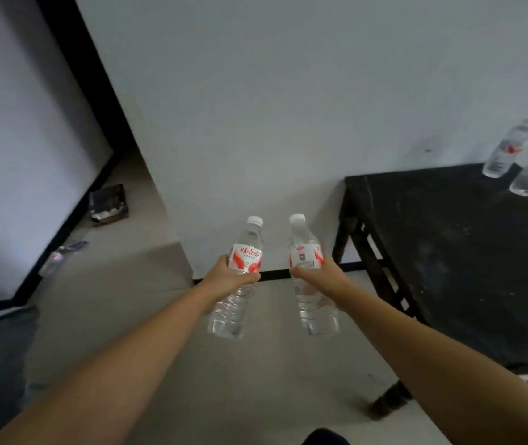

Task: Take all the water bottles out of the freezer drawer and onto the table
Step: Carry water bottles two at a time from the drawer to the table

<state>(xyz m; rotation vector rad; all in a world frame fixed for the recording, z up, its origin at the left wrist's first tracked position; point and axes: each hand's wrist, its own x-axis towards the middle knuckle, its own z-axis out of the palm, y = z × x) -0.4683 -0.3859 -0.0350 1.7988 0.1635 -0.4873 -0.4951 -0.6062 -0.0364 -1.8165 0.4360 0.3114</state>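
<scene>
Head view: a person holds one water bottle in each hand, out over the floor.

The left hand (229, 276) grips the left bottle (238, 277) around its label; the right hand (315, 273) grips the right bottle (309, 277) likewise, both upright, caps up. Two more bottles (506, 149) stand on the black table (448, 252) at right, by the wall.
</scene>
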